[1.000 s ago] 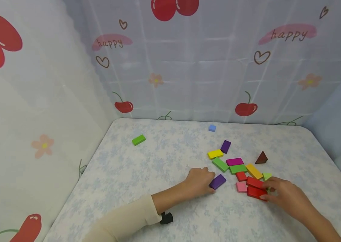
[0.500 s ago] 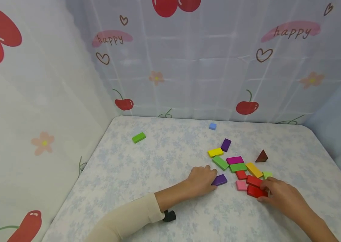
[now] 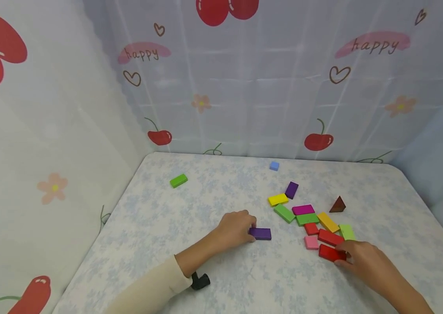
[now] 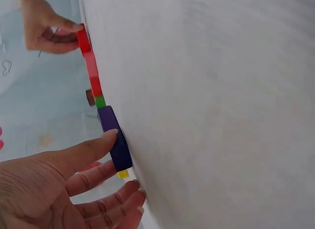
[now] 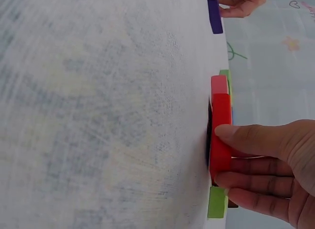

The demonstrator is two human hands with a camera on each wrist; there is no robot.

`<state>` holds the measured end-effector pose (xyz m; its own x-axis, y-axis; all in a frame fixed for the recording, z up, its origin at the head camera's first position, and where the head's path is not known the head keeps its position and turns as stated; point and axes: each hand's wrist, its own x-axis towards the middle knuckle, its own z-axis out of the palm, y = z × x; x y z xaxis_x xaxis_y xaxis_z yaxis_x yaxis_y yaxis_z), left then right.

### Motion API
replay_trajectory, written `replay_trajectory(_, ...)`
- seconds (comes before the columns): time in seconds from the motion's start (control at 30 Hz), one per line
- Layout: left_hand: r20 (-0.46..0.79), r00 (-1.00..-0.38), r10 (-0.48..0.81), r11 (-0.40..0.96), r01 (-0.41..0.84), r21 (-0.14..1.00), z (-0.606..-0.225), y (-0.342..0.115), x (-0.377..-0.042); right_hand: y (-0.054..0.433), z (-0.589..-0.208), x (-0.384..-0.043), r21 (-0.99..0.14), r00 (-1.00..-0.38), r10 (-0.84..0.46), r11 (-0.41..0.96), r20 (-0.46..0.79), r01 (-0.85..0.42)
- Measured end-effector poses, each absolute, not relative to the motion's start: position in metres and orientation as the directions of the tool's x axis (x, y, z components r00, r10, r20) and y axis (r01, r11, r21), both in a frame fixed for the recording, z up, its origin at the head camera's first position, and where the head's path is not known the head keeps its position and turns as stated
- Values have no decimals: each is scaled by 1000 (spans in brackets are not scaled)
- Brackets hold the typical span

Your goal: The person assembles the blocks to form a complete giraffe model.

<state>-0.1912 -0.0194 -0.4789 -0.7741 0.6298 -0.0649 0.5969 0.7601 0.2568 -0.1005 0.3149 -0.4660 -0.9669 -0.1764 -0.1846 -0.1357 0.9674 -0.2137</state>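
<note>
My left hand [image 3: 234, 229] pinches a dark purple rectangular block [image 3: 261, 234] by its left end, left of the block cluster. In the left wrist view the thumb lies on the face of the purple block [image 4: 117, 140]. My right hand [image 3: 368, 264] holds the nearer red block [image 3: 327, 253] at its right end, thumb on the near side. A narrow gap parts it from a second red block [image 3: 330, 237] behind. The right wrist view has the thumb on the held red block [image 5: 221, 145]. Close by lie a pink block [image 3: 311, 243] and a light green block [image 3: 347, 232].
Behind lie a small red block [image 3: 311, 228], an orange block [image 3: 328, 222], two green blocks [image 3: 307, 219], a magenta block [image 3: 303, 210], a yellow block [image 3: 278, 199] and another purple block [image 3: 291, 190]. Farther out are a brown triangular piece [image 3: 338, 205], a blue cube [image 3: 274, 166] and a lone green block [image 3: 178, 180].
My left hand has moved left with the purple block, which has turned to lie level across the view. The right hand has drawn the nearer red block slightly toward me, uncovering more light green block.
</note>
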Motion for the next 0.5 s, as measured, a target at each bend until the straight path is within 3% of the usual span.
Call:
replay_trajectory(0.3,-79,-824,561,794,509,332,-482,-65,-211,303,-453,-91,-213,-969,-196,964,-152,-162)
replay_trajectory(0.5,-111,-848,518,775,410,482,-480,-95,-229,282,-441,-91,-218,-961,-271,943,-61,-252)
